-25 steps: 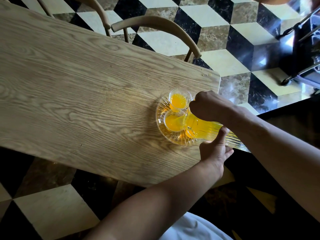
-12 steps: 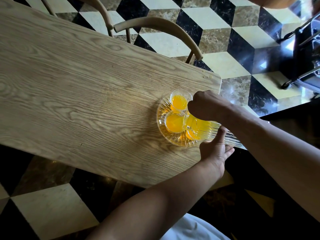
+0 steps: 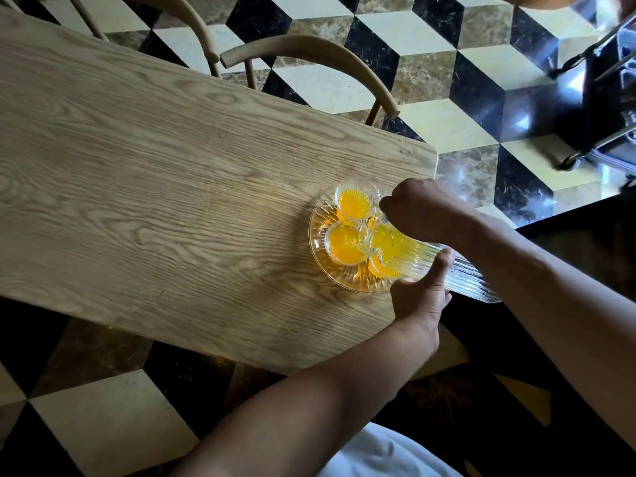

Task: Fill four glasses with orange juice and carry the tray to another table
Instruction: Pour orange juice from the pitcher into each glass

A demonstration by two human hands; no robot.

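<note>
right hand (image 3: 418, 206) fisted on the handle of a tilted ribbed glass pitcher (image 3: 464, 280) — spout over juice glasses (image 3: 352, 201) on a glass tray (image 3: 315, 235). left hand (image 3: 418, 297) cradles it, fingers curled under.

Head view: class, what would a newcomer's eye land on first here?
The bright orange juice in the glasses on the glass tray, near the right end of the wooden table. Next, the left hand and right hand hold a ribbed glass pitcher tilted over them, with the cube-patterned floor beyond.
</note>
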